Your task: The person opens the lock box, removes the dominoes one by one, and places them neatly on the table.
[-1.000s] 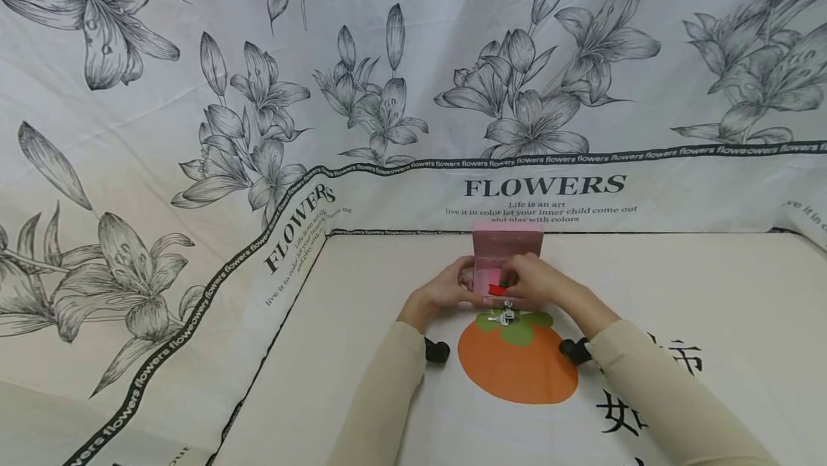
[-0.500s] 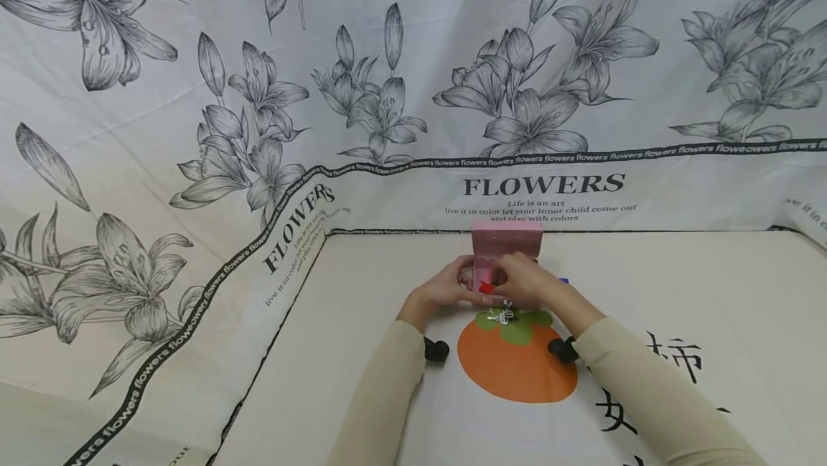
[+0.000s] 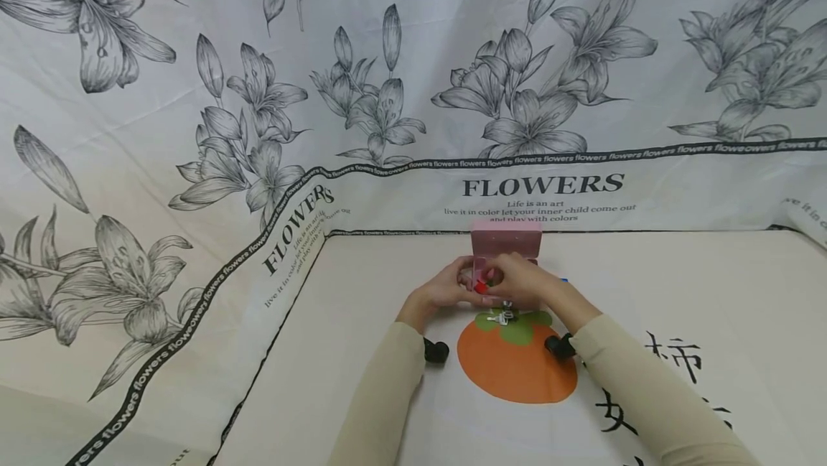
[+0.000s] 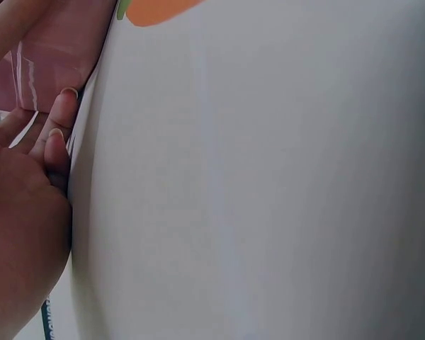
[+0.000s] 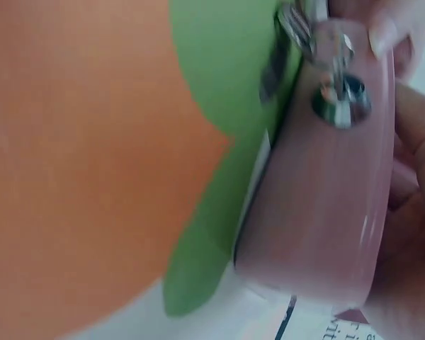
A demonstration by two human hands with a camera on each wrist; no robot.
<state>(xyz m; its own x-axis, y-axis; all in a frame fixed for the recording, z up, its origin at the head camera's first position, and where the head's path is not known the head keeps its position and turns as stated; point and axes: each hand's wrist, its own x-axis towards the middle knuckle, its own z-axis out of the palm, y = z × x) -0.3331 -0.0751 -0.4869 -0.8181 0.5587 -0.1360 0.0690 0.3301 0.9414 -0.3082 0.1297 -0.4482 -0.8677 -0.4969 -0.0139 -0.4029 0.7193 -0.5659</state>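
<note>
A small pink box (image 3: 507, 242) stands near the back of the table with its lid raised. My left hand (image 3: 447, 285) holds the box's left side, its thumb at the front edge; in the left wrist view its fingers (image 4: 62, 113) touch the pink wall. Over the box's inside, my right hand (image 3: 522, 278) pinches a small red piece (image 3: 481, 286), whose kind is too small to tell. A metal lock (image 5: 343, 106) sits in the box front, and keys (image 3: 500, 318) hang from it. The right hand covers much of the box's inside.
A blue thing (image 3: 564, 281) shows just right of the box, mostly hidden by the right hand. The cloth (image 3: 517, 373) bears an orange persimmon print and black characters. Behind the table hangs a flower-printed curtain (image 3: 400, 197).
My right hand has shifted a little left inside the box with the red piece. The blue thing has come into view beside it. The left hand stays in place.
</note>
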